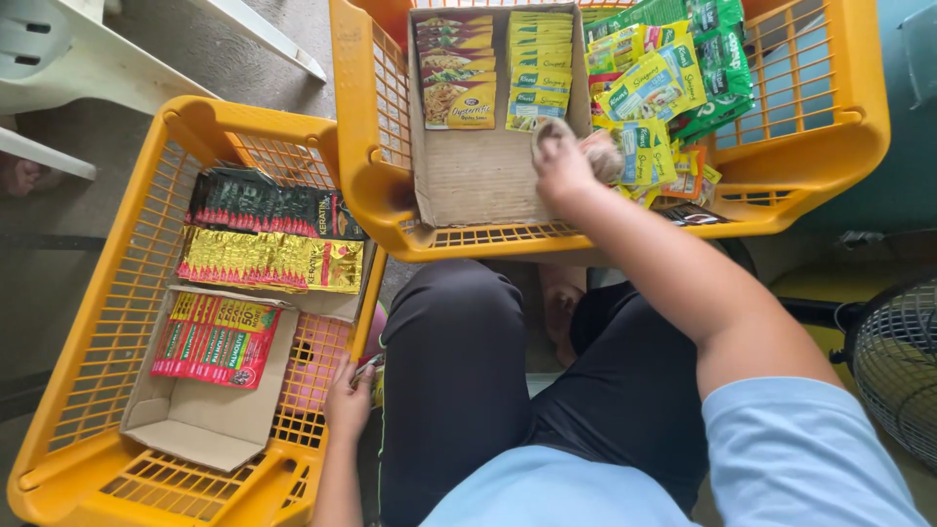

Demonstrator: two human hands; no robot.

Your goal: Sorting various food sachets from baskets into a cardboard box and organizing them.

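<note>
My right hand (571,161) reaches into the far yellow basket (839,127). It rests at the right edge of an open cardboard box (468,176), its fingers curled near a pile of loose green and yellow sachets (649,93). Whether it grips a sachet is hidden. The box holds rows of yellow-brown packets (457,68) and green-yellow packets (539,63). My left hand (346,400) hangs low by my left thigh, touching the rim of the near yellow basket (59,410), with a small object half hidden at its fingertips.
The near basket holds strips of black sachets (264,200), gold sachets (268,259), and a cardboard box (205,420) with red sachets (215,342). A white plastic chair (68,68) stands at top left. A fan grille (893,361) sits at right. My legs are in dark trousers.
</note>
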